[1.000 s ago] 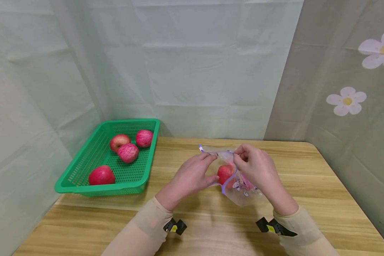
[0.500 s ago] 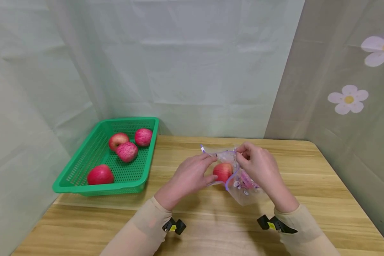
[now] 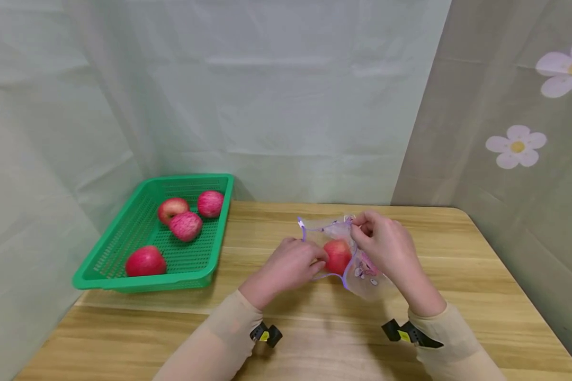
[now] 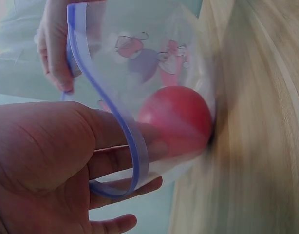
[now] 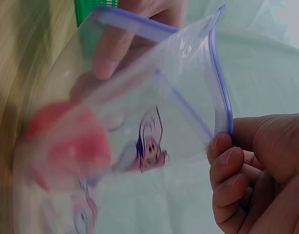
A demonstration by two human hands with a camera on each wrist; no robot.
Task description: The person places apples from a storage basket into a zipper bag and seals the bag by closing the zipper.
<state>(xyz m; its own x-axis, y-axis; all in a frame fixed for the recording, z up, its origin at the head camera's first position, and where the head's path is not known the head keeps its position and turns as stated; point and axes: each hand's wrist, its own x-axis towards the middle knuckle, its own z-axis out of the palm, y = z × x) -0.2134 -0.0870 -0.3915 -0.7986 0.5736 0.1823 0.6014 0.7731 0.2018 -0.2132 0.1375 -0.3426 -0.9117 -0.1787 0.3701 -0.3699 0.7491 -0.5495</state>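
Observation:
A clear zip bag (image 3: 371,288) with a purple zip strip and cartoon prints lies on the table, mouth toward the left. Inside it sits a red apple (image 3: 337,257), seen through the plastic in both wrist views. My left hand (image 3: 291,267) reaches in at the mouth; in the left wrist view its straight fingers (image 4: 110,163) extend past the purple strip to the apple (image 4: 176,117). The right hand (image 3: 386,246) pinches the bag's far rim between thumb and forefinger, holding the mouth apart, and its other fingers (image 5: 232,187) are curled.
On the left of the wooden table (image 3: 314,338) stands a green plastic basket (image 3: 214,254) holding several apples, one of them a red apple (image 3: 145,261) near its front. Pale cloth (image 3: 286,106) hangs behind the table, and a flower-printed cloth (image 3: 519,185) hangs at the right.
My left hand's fingers have moved from the bag's edge in toward the apple, which has shifted slightly right. The bag's lower rim also lies further right. The right hand keeps its pinch.

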